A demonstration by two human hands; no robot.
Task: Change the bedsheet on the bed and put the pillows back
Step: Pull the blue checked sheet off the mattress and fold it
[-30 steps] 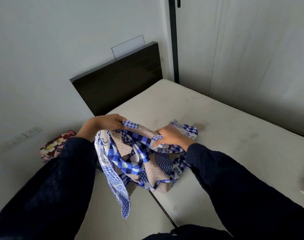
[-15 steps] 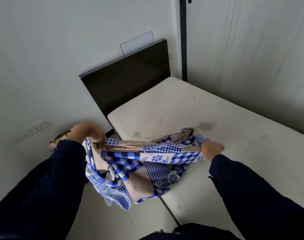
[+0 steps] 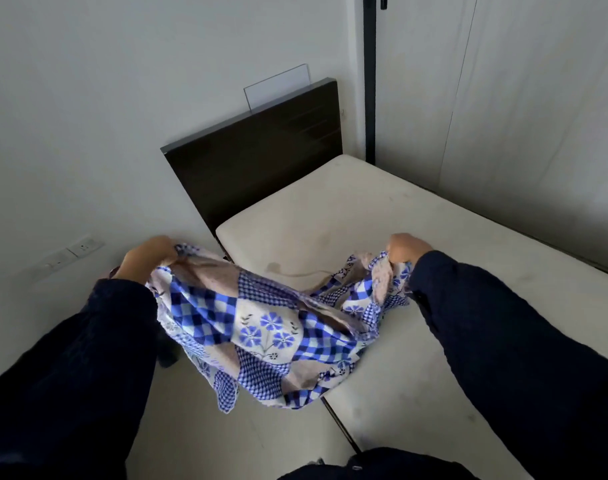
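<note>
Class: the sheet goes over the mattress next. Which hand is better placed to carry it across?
Probably right: the right hand grips the bedsheet over the bare mattress; the left hand holds it beside the mattress.

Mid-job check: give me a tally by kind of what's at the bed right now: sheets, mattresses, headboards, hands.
Blue-and-white checked floral bedsheet: 1
Bare cream mattress: 1
Dark wooden headboard: 1
Hands gripping the bedsheet: 2 (left hand, right hand)
Total: 5
</note>
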